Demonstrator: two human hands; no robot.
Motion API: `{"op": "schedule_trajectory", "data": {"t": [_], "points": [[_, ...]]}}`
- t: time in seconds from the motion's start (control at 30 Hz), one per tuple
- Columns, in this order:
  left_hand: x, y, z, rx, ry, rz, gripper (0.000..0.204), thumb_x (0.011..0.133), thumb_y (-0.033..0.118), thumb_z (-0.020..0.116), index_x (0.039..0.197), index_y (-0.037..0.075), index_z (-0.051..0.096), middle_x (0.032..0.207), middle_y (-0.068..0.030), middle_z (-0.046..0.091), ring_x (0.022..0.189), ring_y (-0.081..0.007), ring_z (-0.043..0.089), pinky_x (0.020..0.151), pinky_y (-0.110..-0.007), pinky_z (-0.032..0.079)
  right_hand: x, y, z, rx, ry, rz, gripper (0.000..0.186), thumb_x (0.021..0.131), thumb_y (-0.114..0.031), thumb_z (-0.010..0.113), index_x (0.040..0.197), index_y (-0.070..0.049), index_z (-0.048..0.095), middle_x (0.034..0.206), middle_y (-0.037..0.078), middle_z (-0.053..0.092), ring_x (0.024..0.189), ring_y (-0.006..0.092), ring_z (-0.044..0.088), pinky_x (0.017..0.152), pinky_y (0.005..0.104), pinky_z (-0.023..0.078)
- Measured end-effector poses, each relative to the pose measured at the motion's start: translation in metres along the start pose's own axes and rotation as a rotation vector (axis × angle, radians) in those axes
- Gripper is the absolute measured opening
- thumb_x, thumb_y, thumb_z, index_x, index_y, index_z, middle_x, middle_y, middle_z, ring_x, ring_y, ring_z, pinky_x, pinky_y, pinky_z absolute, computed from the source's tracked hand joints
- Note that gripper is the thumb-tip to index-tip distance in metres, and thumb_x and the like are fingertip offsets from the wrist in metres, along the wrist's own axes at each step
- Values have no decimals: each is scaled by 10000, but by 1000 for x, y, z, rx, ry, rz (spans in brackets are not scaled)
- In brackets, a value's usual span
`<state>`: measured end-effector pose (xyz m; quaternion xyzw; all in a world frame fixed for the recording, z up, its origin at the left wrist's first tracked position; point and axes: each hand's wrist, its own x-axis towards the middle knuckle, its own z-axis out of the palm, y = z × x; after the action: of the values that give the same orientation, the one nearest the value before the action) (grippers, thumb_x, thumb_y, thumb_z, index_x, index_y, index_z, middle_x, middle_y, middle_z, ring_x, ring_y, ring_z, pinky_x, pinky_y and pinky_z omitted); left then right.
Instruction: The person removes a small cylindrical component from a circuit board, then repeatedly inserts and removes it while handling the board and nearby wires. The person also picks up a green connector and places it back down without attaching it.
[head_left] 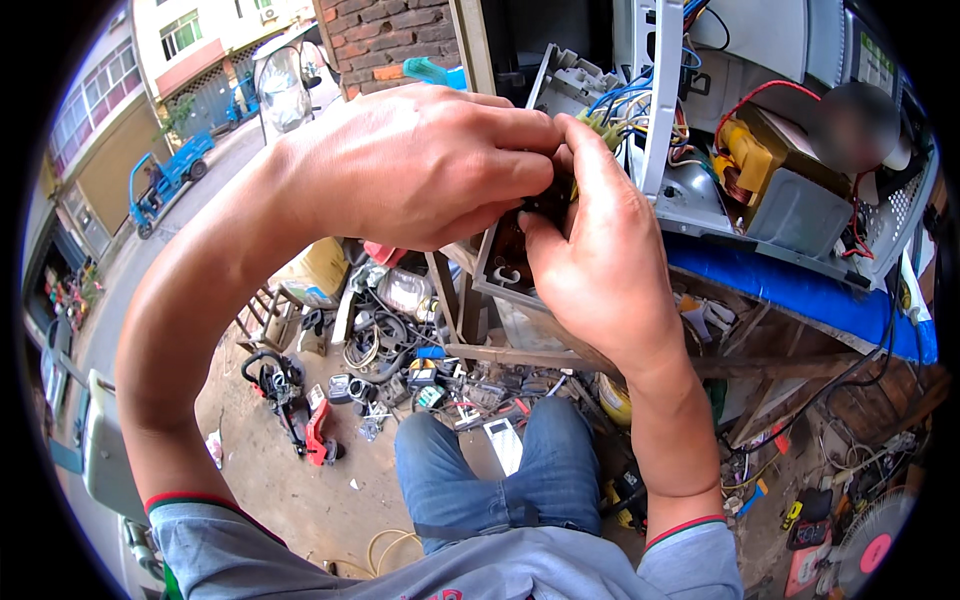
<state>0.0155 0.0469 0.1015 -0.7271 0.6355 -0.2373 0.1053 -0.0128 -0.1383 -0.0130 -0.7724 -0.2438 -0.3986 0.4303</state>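
My left hand [420, 170] arches over a dark, open-topped housing [503, 262], its fingers curled round something hidden at its upper part. My right hand [610, 265] comes up from the right, index finger and thumb bent in against the same spot, where a small dark part is too shadowed to name. Blue, white and yellow wires [625, 110] run just behind my fingertips, beside a pale grey plastic moulding [565, 78]. To the right is an opened metal appliance [830, 245] containing a transformer [760, 160] and a red wire.
A blue-covered ledge [770, 300] on wooden supports [510, 353] carries the appliance. Cables, parts and scrap [400, 340] litter the ground around my legs, with a red-and-black machine [315, 430] at left and a fan [870, 545] at lower right. A blue three-wheeled truck [180, 175] stands in the street.
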Motion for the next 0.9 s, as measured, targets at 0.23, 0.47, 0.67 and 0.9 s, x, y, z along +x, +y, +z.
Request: {"op": "schedule_trajectory", "data": {"t": [0.23, 0.47, 0.67, 0.9], "points": [[2, -1, 2, 48, 22, 37, 245, 846, 106, 744, 1044, -2, 650, 1249, -152, 668, 1037, -365, 711, 843, -453, 619, -2, -2, -1, 14, -12, 69, 649, 843, 82, 699, 1461, 70, 500, 1114, 166, 708, 793, 134, 643, 736, 329, 547], [1, -2, 3, 10, 21, -15, 309, 868, 105, 729, 1144, -2, 640, 1090, -157, 633, 919, -372, 701, 770, -459, 605, -2, 4, 6, 138, 16, 61, 633, 884, 113, 665, 1488, 91, 473, 1172, 125, 716, 663, 74, 598, 623, 271, 519], [-2, -3, 6, 19, 39, -9, 328, 865, 105, 731, 1160, 1, 629, 1099, -157, 615, 923, -375, 696, 763, -462, 601, -4, 4, -2, 150, -9, 40, 638, 886, 123, 674, 1489, 93, 468, 1196, 124, 719, 650, 65, 609, 616, 278, 529], [-1, -3, 9, 29, 26, -22, 324, 847, 99, 750, 1127, 2, 619, 1140, -161, 629, 947, -376, 702, 791, -455, 605, -4, 3, -3, -3, 25, -79, 695, 802, 71, 792, 1444, 70, 527, 1136, 198, 727, 744, 192, 671, 726, 348, 562]]}}
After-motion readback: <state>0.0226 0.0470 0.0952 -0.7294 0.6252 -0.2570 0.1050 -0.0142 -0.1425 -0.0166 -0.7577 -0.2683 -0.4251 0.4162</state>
